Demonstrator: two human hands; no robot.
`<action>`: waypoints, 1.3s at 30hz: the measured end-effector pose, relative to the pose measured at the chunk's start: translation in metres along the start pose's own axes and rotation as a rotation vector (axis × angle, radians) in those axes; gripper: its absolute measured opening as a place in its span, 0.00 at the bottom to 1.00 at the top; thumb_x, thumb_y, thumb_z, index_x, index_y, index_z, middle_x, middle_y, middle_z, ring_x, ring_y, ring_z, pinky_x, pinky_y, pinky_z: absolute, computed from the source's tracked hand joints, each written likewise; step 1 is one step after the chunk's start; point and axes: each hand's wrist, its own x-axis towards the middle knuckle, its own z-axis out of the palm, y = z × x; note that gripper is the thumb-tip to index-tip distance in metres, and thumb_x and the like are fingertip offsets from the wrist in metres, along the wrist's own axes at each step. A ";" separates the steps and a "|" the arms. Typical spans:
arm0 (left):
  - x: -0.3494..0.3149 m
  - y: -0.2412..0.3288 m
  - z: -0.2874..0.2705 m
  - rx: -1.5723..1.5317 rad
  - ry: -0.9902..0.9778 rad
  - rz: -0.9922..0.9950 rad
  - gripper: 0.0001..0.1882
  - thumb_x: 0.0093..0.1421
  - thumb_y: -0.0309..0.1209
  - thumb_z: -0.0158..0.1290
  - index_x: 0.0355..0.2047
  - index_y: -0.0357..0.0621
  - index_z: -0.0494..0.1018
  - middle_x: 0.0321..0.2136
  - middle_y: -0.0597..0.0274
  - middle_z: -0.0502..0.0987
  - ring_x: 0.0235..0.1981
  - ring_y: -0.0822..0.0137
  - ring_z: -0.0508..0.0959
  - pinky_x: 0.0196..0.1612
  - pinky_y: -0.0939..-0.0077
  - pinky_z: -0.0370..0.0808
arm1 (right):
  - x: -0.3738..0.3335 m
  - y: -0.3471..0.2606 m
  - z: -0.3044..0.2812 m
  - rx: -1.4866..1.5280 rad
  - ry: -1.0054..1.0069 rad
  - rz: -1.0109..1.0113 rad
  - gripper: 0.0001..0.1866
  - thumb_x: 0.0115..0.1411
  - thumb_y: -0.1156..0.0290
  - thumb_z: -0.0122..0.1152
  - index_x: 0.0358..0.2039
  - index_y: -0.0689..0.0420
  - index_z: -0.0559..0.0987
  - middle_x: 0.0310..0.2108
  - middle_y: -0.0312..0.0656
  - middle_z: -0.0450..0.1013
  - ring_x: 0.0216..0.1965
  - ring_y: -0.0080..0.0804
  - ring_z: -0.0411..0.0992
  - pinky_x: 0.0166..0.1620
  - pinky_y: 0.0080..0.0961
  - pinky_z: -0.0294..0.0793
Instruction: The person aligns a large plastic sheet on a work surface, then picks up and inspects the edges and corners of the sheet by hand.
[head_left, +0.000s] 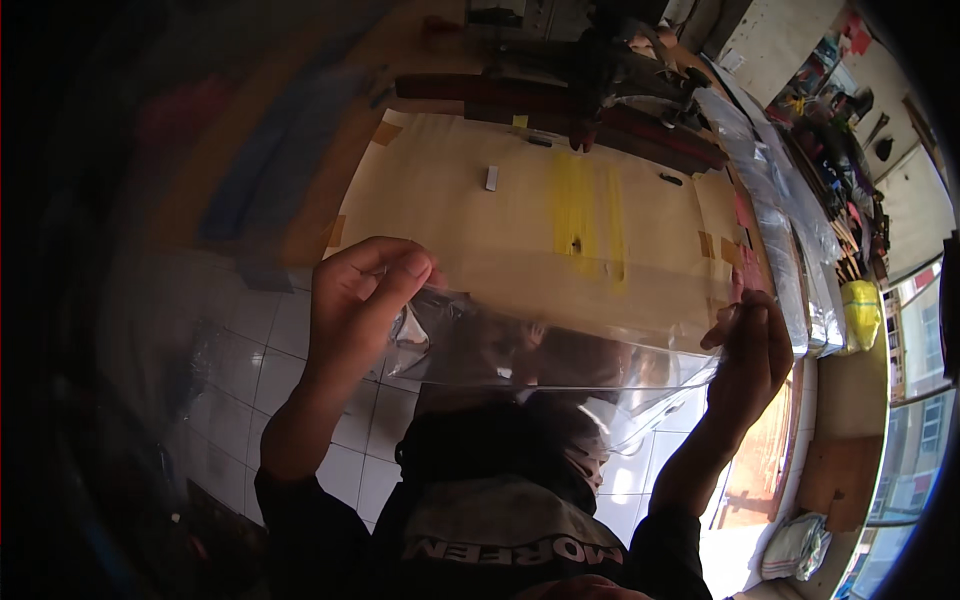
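Observation:
A clear plastic sheet stretches between my two hands at the near edge of a tan work board. My left hand pinches its left end between thumb and fingers. At the right end, my right hand, in shadow, has its fingers closed on the sheet. The front of the sheet hangs below the board's edge, creased and shiny. Its far part seems to lie over the board, though its exact border is hard to make out.
Yellow strips and a small white block are on the board. Behind it stands a dark machine with a reddish-brown bar. Plastic sheets lie along the right, near a yellow bag. White floor tiles show below.

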 end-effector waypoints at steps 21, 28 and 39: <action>0.009 0.017 0.001 -0.108 -0.115 -0.048 0.07 0.58 0.25 0.51 0.34 0.30 0.73 0.28 0.56 0.77 0.33 0.70 0.76 0.40 0.78 0.72 | 0.011 0.019 -0.003 -0.031 0.070 -0.102 0.11 0.63 0.72 0.48 0.40 0.64 0.75 0.35 0.41 0.75 0.28 0.19 0.71 0.23 0.17 0.69; 0.012 0.022 0.002 -0.115 -0.128 -0.082 0.08 0.58 0.24 0.51 0.35 0.30 0.73 0.28 0.55 0.77 0.33 0.68 0.77 0.41 0.78 0.72 | 0.014 0.024 -0.010 -0.015 0.111 -0.119 0.11 0.63 0.74 0.48 0.40 0.66 0.75 0.37 0.43 0.74 0.37 0.24 0.72 0.36 0.18 0.73; 0.019 0.024 -0.001 -0.177 -0.214 -0.128 0.10 0.58 0.26 0.51 0.37 0.31 0.73 0.30 0.55 0.78 0.35 0.69 0.77 0.43 0.78 0.71 | 0.016 0.026 -0.011 0.058 0.089 -0.116 0.11 0.63 0.74 0.48 0.40 0.67 0.75 0.37 0.43 0.74 0.39 0.25 0.72 0.43 0.18 0.71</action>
